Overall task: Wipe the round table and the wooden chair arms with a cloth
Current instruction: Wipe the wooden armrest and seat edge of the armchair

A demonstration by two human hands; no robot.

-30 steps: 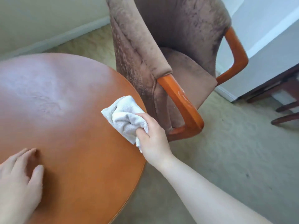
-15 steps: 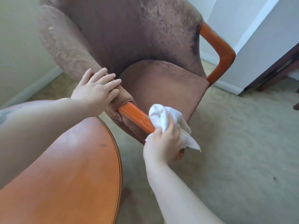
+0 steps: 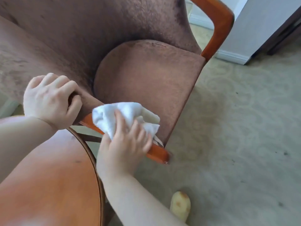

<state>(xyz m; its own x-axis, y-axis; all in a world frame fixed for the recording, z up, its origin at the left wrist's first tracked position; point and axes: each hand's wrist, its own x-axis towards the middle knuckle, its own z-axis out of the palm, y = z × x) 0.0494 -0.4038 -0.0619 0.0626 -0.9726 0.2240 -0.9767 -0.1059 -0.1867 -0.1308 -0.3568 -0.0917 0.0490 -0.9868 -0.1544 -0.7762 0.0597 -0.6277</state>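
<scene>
Your right hand (image 3: pixel 125 144) presses the white cloth (image 3: pixel 125 116) onto the near wooden chair arm (image 3: pixel 158 154), fingers spread over the bunched fabric and gripping it against the wood. Your left hand (image 3: pixel 48 100) is clenched around the padded top of that same arm. The round table (image 3: pixel 53 185) sits just beside the chair, its edge under your forearms.

Pale patterned carpet (image 3: pixel 236 128) carries the brown upholstered chair (image 3: pixel 146 79), the round wooden bench (image 3: pixel 57 185) at lower left beside it, and a yellowish object (image 3: pixel 180 205), too blurred to identify, near the bottom edge.
</scene>
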